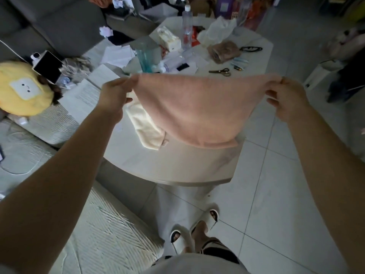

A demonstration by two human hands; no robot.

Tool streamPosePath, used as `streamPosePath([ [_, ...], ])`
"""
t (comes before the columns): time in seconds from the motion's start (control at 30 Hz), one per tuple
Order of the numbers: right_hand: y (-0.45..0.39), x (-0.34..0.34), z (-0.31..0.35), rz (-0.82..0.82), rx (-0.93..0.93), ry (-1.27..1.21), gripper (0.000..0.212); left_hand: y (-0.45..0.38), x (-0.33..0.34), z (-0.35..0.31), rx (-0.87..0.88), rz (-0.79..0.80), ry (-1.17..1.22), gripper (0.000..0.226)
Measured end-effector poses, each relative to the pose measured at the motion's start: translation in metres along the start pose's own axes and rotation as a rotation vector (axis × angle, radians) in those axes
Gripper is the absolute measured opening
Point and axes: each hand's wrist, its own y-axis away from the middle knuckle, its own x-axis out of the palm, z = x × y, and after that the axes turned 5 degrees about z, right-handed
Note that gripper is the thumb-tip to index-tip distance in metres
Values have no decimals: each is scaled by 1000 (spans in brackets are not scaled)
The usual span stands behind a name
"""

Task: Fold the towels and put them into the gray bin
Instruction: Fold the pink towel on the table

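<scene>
A pink towel (199, 109) hangs spread out in the air above the near end of the white table (177, 167). My left hand (115, 93) pinches its upper left corner and my right hand (284, 95) pinches its upper right corner. The towel's lower edge sags down to the tabletop. A cream towel (145, 127) lies crumpled on the table under and to the left of the pink one, partly hidden by it. No gray bin is plainly visible.
The far half of the table holds scissors (221, 71), a clear bottle (186, 28), a tissue pack (168, 38), a teal glass (145, 58) and papers. A yellow plush (21, 89) and a tablet (48, 66) lie at left. My feet in white slippers (193, 228) stand on tile.
</scene>
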Motion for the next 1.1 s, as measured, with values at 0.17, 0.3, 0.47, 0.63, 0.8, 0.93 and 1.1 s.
streamPosePath([
  [0.17, -5, -14, 16, -126, -102, 110, 11, -3, -11, -13, 58, 61, 59, 23],
  [0.3, -14, -16, 17, -118, -10, 94, 13, 6, 0, -4, 66, 212, 83, 30],
  [0.47, -21, -15, 20, 191, -120, -353, 17, 4, 2, -7, 113, 239, 168, 43],
  [0.63, -35, -6, 18, 169, -62, -73, 65, -3, 7, -11, 135, 195, 17, 17],
  [0.8, -50, 6, 43, 44, -142, -111, 54, -16, 15, -22, 80, -9, 83, 25],
  [0.93, -61, 6, 78, 53, -257, -133, 41, -24, 11, -56, 234, -46, 209, 15],
  [1.1, -52, -1, 87, 72, -348, -80, 30, -10, 1, -73, 358, -73, 302, 13],
])
